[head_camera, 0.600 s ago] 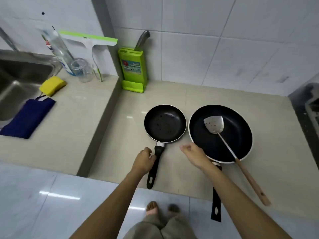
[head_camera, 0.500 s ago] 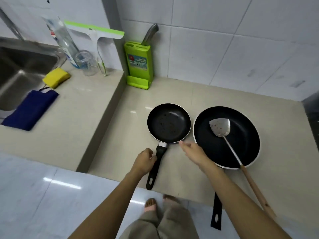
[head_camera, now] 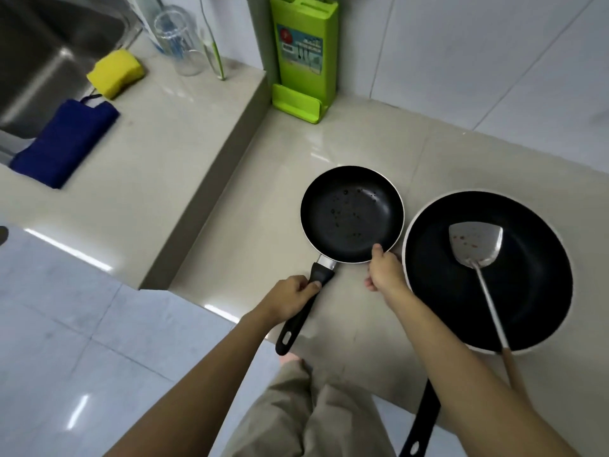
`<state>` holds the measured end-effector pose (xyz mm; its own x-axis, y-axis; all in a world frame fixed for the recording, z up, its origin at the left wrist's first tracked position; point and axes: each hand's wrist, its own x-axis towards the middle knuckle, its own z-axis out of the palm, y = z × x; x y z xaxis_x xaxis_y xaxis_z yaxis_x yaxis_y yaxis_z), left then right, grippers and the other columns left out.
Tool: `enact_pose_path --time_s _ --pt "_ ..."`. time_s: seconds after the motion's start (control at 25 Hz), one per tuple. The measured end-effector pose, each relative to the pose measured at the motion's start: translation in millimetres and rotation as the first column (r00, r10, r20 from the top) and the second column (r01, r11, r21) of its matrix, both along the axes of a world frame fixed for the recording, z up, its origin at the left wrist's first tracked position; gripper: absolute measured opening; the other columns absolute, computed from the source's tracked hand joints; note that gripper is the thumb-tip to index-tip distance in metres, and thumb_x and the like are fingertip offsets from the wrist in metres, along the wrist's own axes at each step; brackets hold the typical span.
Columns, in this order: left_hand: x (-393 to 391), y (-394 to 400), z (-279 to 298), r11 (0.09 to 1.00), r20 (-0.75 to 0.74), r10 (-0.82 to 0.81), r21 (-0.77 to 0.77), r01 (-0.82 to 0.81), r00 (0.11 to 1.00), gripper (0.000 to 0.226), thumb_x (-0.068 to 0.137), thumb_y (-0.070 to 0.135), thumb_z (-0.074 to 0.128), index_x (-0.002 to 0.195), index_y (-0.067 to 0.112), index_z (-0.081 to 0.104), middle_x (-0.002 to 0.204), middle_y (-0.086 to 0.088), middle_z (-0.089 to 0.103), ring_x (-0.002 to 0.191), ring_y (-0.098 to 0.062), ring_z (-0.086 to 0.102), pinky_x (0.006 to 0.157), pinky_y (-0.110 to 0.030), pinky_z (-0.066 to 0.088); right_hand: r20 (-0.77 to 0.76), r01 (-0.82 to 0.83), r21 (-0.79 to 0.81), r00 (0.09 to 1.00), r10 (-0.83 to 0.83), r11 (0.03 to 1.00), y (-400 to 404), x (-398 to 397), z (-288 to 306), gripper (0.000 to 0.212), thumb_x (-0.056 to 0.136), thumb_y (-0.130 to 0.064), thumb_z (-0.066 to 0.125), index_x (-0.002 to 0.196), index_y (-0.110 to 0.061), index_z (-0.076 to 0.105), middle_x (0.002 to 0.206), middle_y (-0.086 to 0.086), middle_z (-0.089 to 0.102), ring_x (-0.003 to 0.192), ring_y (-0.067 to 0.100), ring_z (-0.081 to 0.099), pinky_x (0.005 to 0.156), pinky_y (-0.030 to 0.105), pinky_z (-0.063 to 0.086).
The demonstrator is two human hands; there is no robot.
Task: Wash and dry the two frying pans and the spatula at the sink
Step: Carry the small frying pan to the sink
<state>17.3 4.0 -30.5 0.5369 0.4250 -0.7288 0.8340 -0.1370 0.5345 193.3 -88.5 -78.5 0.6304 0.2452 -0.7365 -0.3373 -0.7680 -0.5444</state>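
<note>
Small pan (head_camera: 352, 214) sits at frame centre, light, rigid, greasy inside. Left hand (head_camera: 290, 300) is wrapped round its handle; right hand (head_camera: 384, 270) pinches the near rim. Big pan (head_camera: 487, 272) holds the spatula (head_camera: 477, 245), lower right. Sink (head_camera: 49, 51) lies upper left.

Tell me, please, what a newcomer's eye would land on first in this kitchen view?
Two black frying pans on the lower counter: the small frying pan, gripped by the left hand at its handle and the right hand at its rim, and the large frying pan holding a steel spatula. Behind stands a bright green knife block.
</note>
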Motion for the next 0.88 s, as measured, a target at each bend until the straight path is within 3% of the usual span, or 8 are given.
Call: enact_pose_path --time_s 0.12,0.24,0.32,0.48,0.6,0.72,0.88 --pt "2 -9 -1 0.946 0.049 0.214 -0.258 -0.195 0.976 0.037 0.098 0.04 0.046 0.078 0.008 0.049 0.058 -0.007 0.059 0.049 -0.024 0.057 0.063 -0.037 0.054 0.034 -0.029 -0.005 0.999 0.029 1.0 -1 2 -5 0.041 0.095 -0.034 0.027 0.07 -0.008 0.047 0.068 0.016 0.053 0.063 0.03 0.056 0.069 0.043 0.049" --pt "1 -13 -3 0.924 0.041 0.276 -0.286 -0.253 0.96 0.04 0.097 0.042 0.046 0.074 0.009 0.045 0.053 -0.008 0.055 0.051 -0.028 0.052 0.058 -0.038 0.048 0.04 -0.071 0.009 0.997 0.07 0.997 -5 4 -10 0.031 0.093 -0.033 0.032 0.066 -0.02 0.042 0.085 0.016 0.052 0.078 0.025 0.051 0.075 0.041 0.044" --pt "1 -15 2 0.944 0.037 0.278 -0.197 -0.265 0.96 0.041 0.096 0.043 0.047 0.071 0.01 0.045 0.055 -0.008 0.055 0.048 -0.026 0.05 0.057 -0.034 0.047 0.016 -0.062 0.035 0.998 0.062 0.997 -6 2 -5 0.027 0.093 -0.029 0.036 0.068 -0.02 0.044 0.086 0.014 0.053 0.079 0.024 0.051 0.076 0.04 0.045" --pt "-2 -1 27 0.967 0.067 0.246 0.046 -0.25 0.967 0.043 0.095 0.045 0.05 0.068 0.011 0.048 0.061 -0.007 0.057 0.041 -0.02 0.049 0.044 -0.023 0.041 -0.037 -0.012 0.071 0.999 0.015 0.997 7 -5 22 0.024 0.079 -0.026 0.034 0.059 -0.015 0.04 0.066 0.01 0.045 0.058 0.024 0.04 0.053 0.036 0.031" --pt "-10 26 57 0.968 0.089 0.197 0.143 -0.208 0.976 0.043 0.093 0.047 0.051 0.069 0.011 0.047 0.063 -0.008 0.056 0.044 -0.022 0.048 0.046 -0.025 0.04 -0.052 0.023 0.155 0.999 -0.015 0.988 31 -15 60 0.03 0.09 -0.016 0.035 0.06 -0.012 0.039 0.058 0.007 0.042 0.048 0.022 0.037 0.046 0.028 0.027" --pt "-33 59 91 0.94 0.117 0.155 0.289 -0.183 0.981 0.038 0.087 0.045 0.059 0.072 0.012 0.049 0.062 -0.005 0.054 0.049 -0.022 0.05 0.052 -0.032 0.041 -0.013 -0.036 0.263 0.999 0.041 0.964 68 -31 99 0.029 0.092 -0.015 0.034 0.063 -0.014 0.037 0.057 0.003 0.038 0.044 0.016 0.032 0.037 0.019 0.022" --pt "-87 105 135 0.868 0.192 0.199 0.421 -0.263 0.961 0.028 0.082 0.031 0.061 0.066 0.018 0.042 0.065 -0.001 0.052 0.057 -0.021 0.049 0.051 -0.029 0.034 0.064 -0.164 0.382 0.986 0.152 0.909 137 -70 150 0.026 0.092 -0.016 0.035 0.066 -0.016 0.037 0.058 0.003 0.035 0.045 0.015 0.028 0.038 0.019 0.021"
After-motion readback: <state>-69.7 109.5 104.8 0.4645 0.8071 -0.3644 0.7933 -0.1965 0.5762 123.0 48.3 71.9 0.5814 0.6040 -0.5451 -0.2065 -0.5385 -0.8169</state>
